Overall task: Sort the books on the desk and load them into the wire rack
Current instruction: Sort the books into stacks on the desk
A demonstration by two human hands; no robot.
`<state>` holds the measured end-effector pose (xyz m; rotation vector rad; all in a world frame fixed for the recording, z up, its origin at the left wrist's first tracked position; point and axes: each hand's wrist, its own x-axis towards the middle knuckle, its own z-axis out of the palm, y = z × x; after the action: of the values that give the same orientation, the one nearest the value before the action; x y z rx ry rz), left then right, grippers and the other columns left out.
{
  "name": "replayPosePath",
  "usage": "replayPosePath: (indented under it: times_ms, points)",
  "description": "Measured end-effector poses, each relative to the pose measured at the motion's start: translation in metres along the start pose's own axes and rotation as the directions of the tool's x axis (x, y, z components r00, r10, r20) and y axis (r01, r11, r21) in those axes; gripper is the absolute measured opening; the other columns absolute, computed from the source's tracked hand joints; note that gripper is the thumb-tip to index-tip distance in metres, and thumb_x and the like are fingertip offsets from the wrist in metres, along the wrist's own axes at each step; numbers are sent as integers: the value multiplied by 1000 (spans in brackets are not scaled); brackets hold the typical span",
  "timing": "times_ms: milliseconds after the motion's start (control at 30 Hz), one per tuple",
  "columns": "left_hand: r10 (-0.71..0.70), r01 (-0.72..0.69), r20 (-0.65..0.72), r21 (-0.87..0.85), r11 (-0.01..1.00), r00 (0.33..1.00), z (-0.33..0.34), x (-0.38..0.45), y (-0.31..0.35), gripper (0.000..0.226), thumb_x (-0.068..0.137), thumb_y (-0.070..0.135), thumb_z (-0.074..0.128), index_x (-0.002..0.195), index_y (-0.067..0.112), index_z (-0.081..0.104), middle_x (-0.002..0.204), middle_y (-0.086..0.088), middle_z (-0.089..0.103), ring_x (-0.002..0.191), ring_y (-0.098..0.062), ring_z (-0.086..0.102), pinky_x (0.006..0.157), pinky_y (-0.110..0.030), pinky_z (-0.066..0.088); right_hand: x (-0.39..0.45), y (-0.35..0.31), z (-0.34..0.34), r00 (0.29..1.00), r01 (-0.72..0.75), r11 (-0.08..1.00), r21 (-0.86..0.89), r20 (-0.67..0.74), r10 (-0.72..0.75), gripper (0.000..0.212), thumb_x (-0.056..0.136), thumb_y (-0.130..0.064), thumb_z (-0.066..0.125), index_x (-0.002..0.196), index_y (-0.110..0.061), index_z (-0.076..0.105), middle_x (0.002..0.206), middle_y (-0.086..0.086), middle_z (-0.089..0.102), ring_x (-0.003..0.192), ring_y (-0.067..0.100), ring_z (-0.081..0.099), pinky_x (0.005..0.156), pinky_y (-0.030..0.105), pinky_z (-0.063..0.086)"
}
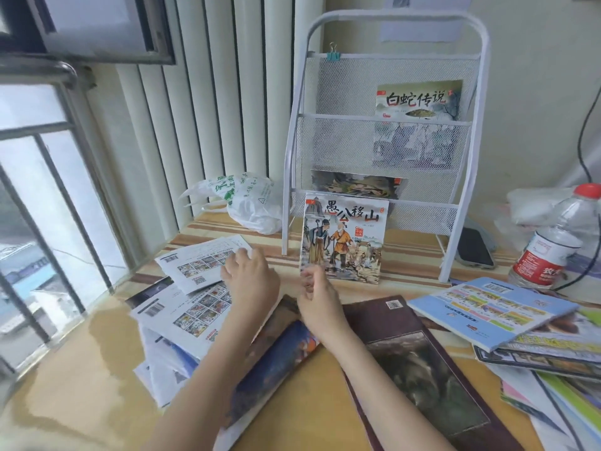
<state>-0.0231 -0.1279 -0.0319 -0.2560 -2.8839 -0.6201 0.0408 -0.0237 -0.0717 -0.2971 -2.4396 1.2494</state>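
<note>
- I see soft daylight coming in from the window on the left.
- The wall looks bright and a bit washed out.
- My hands look a little blurry.
- Straight lines bend near the picture's edges.
- Shadows on the desk are faint.

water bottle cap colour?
Red cap on the clear water bottle, far right in the head view.

— Where's the rack?
— Upright at the table's far edge, one book in its top pocket.
— And the others?
— One picture book stands against its foot; loose books sprawl along the near edge.
</note>
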Motion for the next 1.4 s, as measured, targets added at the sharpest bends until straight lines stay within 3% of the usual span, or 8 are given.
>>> replayPosePath:
  times_ms: [300, 500, 667, 833, 1067, 1200, 1267, 1400]
  points:
    - [-98, 63, 215, 163, 985, 972, -20, 1, -96, 76, 83, 76, 24, 149, 38, 16, 159, -8, 13, 143, -45, 4, 114, -58, -1, -21, -24, 24, 999, 21, 985, -169, -38, -28, 27, 92, -7, 43, 118, -14, 45, 119, 4, 53, 110, 21, 49, 91, 33, 43]
    - [-77, 57, 143, 136, 989, 987, -17, -4, -100, 71, 84, 75, 24, 147, 40, 23, 157, -5, 20, 143, -41, 8, 116, -53, 1, 32, -44, 35, 999, -27, 990, -137, -23, 24, 22, 97, -10, 37, 118, -11, 44, 117, 9, 56, 86, 16, 49, 63, 25, 36]
    - [-68, 58, 130, 80, 995, 989, -14, -3, -102, 69, 84, 74, 27, 146, 43, 23, 157, -3, 19, 144, -38, 5, 116, -51, 0, 66, -44, 60, 969, 14, 987, -161, 246, 26, 42, 99, -31, 38, 141, -25, 34, 148, 0, 38, 129, 20, 40, 93, 29, 37]
    - [3, 0, 135, -18, 1000, 991, -26, -2, -106, 58, 90, 54, 42, 143, 32, 36, 153, -2, 30, 143, -33, 14, 117, -47, 5, 68, -44, 79, 885, 221, 869, -442, 465, 11, 45, 95, -57, 28, 139, -51, 31, 156, -16, 16, 145, 11, 8, 115, 49, 3]
    - [-284, 307, 122, -286, 907, 951, -50, -15, -139, 62, 86, 30, 57, 140, 12, 34, 147, -21, 33, 139, -39, 21, 115, -49, 17, 57, -47, 61, 876, 179, 937, -301, 481, -13, 34, 94, -46, 41, 125, -38, 49, 147, -10, 38, 128, 21, 43, 105, 45, 34]
    - [-338, 313, 53, -530, 788, 940, -64, -26, -156, 41, 74, -1, 61, 110, 17, 51, 90, -2, 59, 74, -12, 56, 62, -1, 43, 42, -43, 54, 880, 261, 919, -295, 465, -101, 19, 93, -41, 44, 108, -35, 53, 139, -11, 48, 128, 19, 44, 113, 46, 20]
    - [-357, 298, 20, -596, 746, 934, -68, -27, -159, 48, 68, -7, 63, 104, 23, 56, 87, -1, 58, 58, -4, 47, 41, -5, 36, 35, -42, 51, 876, 252, 940, -229, 466, -121, 12, 91, -39, 48, 100, -35, 54, 136, -10, 51, 125, 19, 45, 107, 44, 29]
    - [-402, 283, 33, -764, 580, 915, -74, -29, -155, 58, 72, -11, 58, 122, 18, 52, 117, -4, 59, 84, -23, 57, 64, -27, 44, 27, -38, 48, 874, 252, 955, -154, 460, -157, 5, 86, -38, 53, 91, -37, 54, 130, -15, 54, 121, 16, 47, 96, 36, 34]
